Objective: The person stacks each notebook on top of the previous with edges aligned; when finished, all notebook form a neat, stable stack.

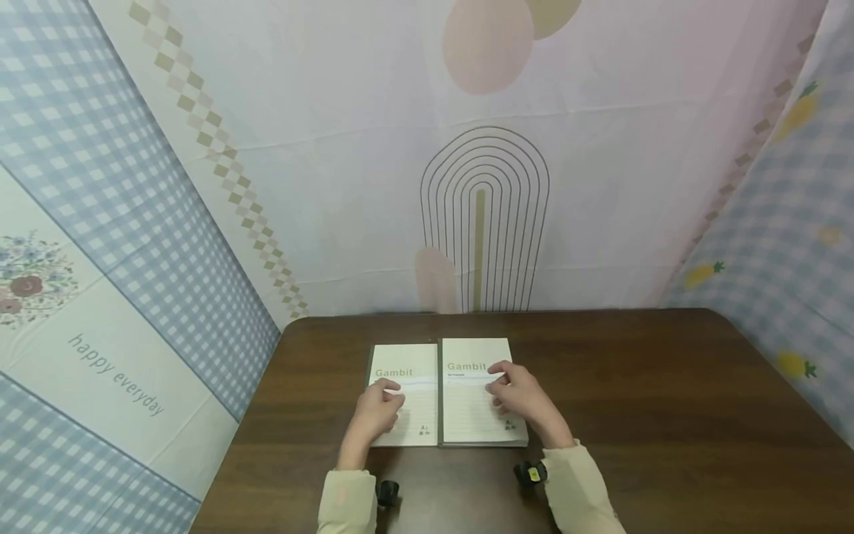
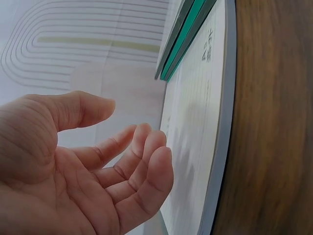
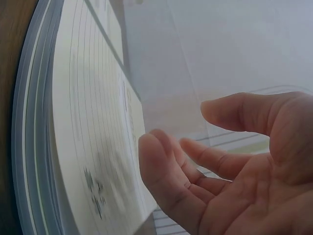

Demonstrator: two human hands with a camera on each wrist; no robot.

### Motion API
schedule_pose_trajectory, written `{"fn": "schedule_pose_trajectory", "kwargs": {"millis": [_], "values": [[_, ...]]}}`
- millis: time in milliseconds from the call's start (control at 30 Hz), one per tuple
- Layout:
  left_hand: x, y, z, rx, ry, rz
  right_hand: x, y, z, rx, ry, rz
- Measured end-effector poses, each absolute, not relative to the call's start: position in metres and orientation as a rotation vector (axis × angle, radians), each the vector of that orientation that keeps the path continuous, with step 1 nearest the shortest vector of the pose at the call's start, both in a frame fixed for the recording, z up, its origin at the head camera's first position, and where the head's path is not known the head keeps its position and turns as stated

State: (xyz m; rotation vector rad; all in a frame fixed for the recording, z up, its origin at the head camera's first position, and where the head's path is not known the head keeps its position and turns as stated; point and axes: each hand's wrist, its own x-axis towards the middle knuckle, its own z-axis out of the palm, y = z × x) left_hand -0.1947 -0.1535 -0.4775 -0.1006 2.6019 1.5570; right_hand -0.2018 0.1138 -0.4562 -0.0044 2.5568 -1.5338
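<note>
Two cream notebooks with "Gambit" printed on their covers lie side by side on the table, the left notebook (image 1: 422, 411) and the right notebook (image 1: 467, 415). In the right wrist view, the right notebook (image 3: 105, 122) tops a stack of several layers. Over the lower left part of the left notebook is my left hand (image 1: 377, 412), its fingers loosely bent and nothing between them. My right hand (image 1: 523, 395) is over the right side of the right notebook, likewise loosely bent and holding nothing. The wrist views show the thumbs apart from the fingers; whether fingertips touch the covers is unclear.
The dark wooden table (image 1: 634, 386) extends to both sides of the notebooks. A patterned white cloth (image 1: 353, 185) hangs behind it, with a blue checked cloth (image 1: 167, 222) at left and another checked cloth (image 1: 787, 289) at right. Black wrist devices (image 1: 530, 473) sit at the sleeves.
</note>
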Motion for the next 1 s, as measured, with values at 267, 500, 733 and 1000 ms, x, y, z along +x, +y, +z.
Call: {"fn": "schedule_pose_trajectory", "kwargs": {"millis": [267,500,733,1000], "values": [[-0.194,-0.168,-0.477,-0.163,2.687,1.518,-0.201,0.090,-0.461,-0.021,2.523,-1.594],[-0.195,-0.178,-0.477,-0.181,2.802,1.457,-0.202,0.068,-0.462,-0.093,2.534,-1.591],[-0.194,-0.185,-0.477,-0.201,2.838,1.432,-0.202,0.051,-0.466,-0.140,2.577,-1.571],[-0.191,-0.193,-0.477,-0.229,2.844,1.439,-0.197,0.030,-0.464,-0.231,2.595,-1.550]]}}
